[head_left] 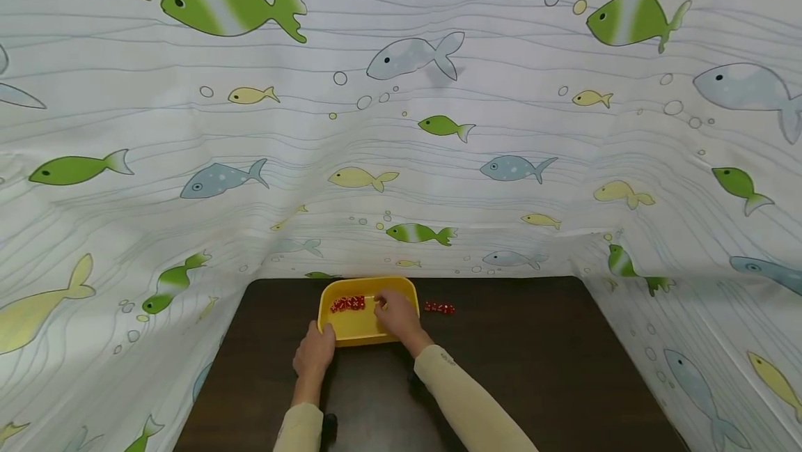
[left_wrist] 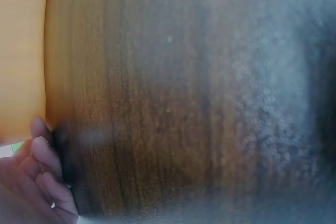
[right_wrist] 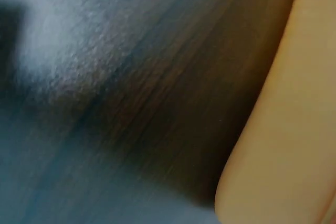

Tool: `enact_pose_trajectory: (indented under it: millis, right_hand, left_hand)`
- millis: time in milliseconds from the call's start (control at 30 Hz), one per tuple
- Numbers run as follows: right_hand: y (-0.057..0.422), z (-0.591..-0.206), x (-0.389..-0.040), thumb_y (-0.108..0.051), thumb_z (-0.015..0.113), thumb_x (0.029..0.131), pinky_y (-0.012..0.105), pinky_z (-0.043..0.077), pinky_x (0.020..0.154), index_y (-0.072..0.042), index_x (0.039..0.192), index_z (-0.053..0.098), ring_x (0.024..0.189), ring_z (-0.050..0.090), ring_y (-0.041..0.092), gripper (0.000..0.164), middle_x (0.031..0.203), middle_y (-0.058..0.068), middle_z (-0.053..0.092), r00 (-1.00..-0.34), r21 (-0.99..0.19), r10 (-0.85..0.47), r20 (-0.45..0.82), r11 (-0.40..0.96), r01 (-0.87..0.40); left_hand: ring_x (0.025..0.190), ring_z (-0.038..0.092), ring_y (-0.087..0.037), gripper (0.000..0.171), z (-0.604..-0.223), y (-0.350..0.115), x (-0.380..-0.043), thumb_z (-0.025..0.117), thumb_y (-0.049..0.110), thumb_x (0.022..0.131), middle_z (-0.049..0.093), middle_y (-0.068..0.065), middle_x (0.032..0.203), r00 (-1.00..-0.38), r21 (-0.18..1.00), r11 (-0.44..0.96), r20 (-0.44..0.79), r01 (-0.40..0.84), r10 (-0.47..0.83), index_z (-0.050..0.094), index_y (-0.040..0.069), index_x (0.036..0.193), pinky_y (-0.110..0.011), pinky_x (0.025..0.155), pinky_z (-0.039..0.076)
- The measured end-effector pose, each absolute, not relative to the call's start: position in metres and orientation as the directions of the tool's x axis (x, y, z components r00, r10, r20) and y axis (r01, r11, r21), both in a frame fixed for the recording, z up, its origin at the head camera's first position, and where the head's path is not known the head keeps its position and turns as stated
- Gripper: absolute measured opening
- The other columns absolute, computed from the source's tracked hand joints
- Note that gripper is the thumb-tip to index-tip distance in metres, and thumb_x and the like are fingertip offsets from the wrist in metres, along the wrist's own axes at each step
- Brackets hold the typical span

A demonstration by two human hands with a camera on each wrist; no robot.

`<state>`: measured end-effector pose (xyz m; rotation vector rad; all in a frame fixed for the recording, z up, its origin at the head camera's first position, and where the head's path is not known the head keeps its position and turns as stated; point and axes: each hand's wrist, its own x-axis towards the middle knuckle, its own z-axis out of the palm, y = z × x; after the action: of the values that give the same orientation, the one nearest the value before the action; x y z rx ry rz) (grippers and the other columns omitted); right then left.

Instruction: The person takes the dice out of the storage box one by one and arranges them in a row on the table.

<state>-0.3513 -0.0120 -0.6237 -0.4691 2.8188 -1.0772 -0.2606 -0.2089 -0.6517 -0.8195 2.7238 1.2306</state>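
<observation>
A shallow yellow plastic tray (head_left: pixel 358 340) sits at the far side of the dark table. My left hand (head_left: pixel 315 351) grips its near left corner, thumb at the rim; the left wrist view shows the fingers (left_wrist: pixel 47 156) against the tray's outer wall (left_wrist: pixel 21 51). Inside, several red dice (head_left: pixel 347 304) with white pips lie grouped at the left. My right hand (head_left: pixel 397 313) reaches over the right part of the tray, fingers bent, just right of those dice. Whether a die is between its fingertips is too small to tell. The right wrist view shows mainly the tray's wall (right_wrist: pixel 283 119).
Several more red dice (head_left: pixel 439 308) stand in a short row on the table, to the right of the tray. Behind and beside the dark wooden table (head_left: pixel 532 368) hangs a white fish-print curtain (head_left: pixel 401 104).
</observation>
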Motion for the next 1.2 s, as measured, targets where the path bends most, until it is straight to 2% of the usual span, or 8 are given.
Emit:
enact_pose_trajectory:
  millis: [200,367,567,700,767,867,1000,1200]
  right_hand:
    - [-0.013,-0.634,-0.353,-0.022,0.066,0.103,0.044,0.059,0.093,-0.014,0.122,0.074,0.090,0.064,0.015,0.023,0.117,0.000,0.076,-0.953,-0.612,-0.301,-0.001,0.754,-0.238]
    - [-0.017,-0.636,-0.350,-0.019,0.059,0.107,0.047,0.058,0.096,-0.012,0.127,0.074,0.101,0.069,0.019,0.025,0.126,0.003,0.075,-0.950,-0.572,-0.311,0.000,0.780,-0.255]
    - [-0.025,-0.634,-0.343,-0.021,0.061,0.107,0.049,0.057,0.103,-0.010,0.136,0.070,0.111,0.071,0.023,0.032,0.134,0.005,0.074,-0.957,-0.553,-0.286,-0.054,0.806,-0.210]
    - [-0.028,-0.638,-0.345,-0.025,0.063,0.107,0.047,0.057,0.102,-0.012,0.141,0.070,0.101,0.069,0.018,0.037,0.138,0.004,0.074,-0.955,-0.527,-0.286,-0.076,0.825,-0.205]
    - [-0.028,-0.637,-0.346,-0.026,0.064,0.106,0.045,0.059,0.097,-0.013,0.140,0.071,0.090,0.066,0.015,0.037,0.133,0.003,0.076,-0.951,-0.512,-0.299,-0.080,0.831,-0.218]
    - [-0.030,-0.636,-0.348,-0.027,0.065,0.105,0.039,0.057,0.083,-0.013,0.132,0.075,0.076,0.059,0.014,0.032,0.111,0.001,0.078,-0.944,-0.486,-0.321,-0.072,0.838,-0.248]
    - [-0.031,-0.635,-0.351,-0.028,0.065,0.105,0.035,0.051,0.071,-0.014,0.120,0.079,0.068,0.055,0.015,0.025,0.089,0.000,0.071,-0.936,-0.446,-0.345,-0.065,0.850,-0.282]
    - [-0.035,-0.637,-0.356,-0.029,0.063,0.105,0.040,0.055,0.082,-0.016,0.126,0.076,0.077,0.059,0.014,0.028,0.104,0.001,0.077,-0.929,-0.413,-0.366,-0.049,0.855,-0.315]
  left_hand:
    - [0.089,0.062,-0.037,0.065,-0.652,-0.203,-0.258,0.029,0.044,0.108,0.066,-0.027,0.118,-0.866,0.690,0.548,-0.251,-0.473,-0.432,0.043,0.000,0.153,-0.058,0.083,0.047]
    - [0.085,0.061,-0.034,0.064,-0.657,-0.201,-0.255,0.030,0.042,0.108,0.066,-0.026,0.113,-0.870,0.694,0.549,-0.247,-0.466,-0.426,0.044,-0.001,0.153,-0.055,0.078,0.047]
    - [0.088,0.064,-0.036,0.067,-0.663,-0.203,-0.253,0.030,0.043,0.108,0.067,-0.029,0.122,-0.867,0.687,0.552,-0.250,-0.472,-0.431,0.039,0.000,0.159,-0.057,0.080,0.048]
    - [0.085,0.062,-0.034,0.067,-0.662,-0.204,-0.254,0.030,0.043,0.108,0.067,-0.027,0.117,-0.866,0.687,0.552,-0.248,-0.473,-0.435,0.040,0.000,0.158,-0.055,0.077,0.048]
    - [0.083,0.061,-0.033,0.066,-0.661,-0.205,-0.255,0.030,0.043,0.108,0.067,-0.026,0.116,-0.865,0.688,0.550,-0.244,-0.473,-0.438,0.041,0.000,0.157,-0.054,0.076,0.047]
    - [0.084,0.062,-0.034,0.066,-0.658,-0.205,-0.256,0.030,0.042,0.108,0.068,-0.027,0.117,-0.867,0.690,0.554,-0.230,-0.466,-0.442,0.041,-0.001,0.157,-0.055,0.076,0.048]
    - [0.086,0.064,-0.035,0.065,-0.656,-0.204,-0.256,0.031,0.042,0.108,0.068,-0.028,0.120,-0.862,0.684,0.555,-0.231,-0.473,-0.451,0.042,0.000,0.156,-0.056,0.078,0.049]
    - [0.084,0.063,-0.035,0.064,-0.653,-0.205,-0.259,0.032,0.042,0.108,0.068,-0.026,0.116,-0.858,0.681,0.553,-0.230,-0.479,-0.460,0.043,0.000,0.155,-0.055,0.076,0.048]
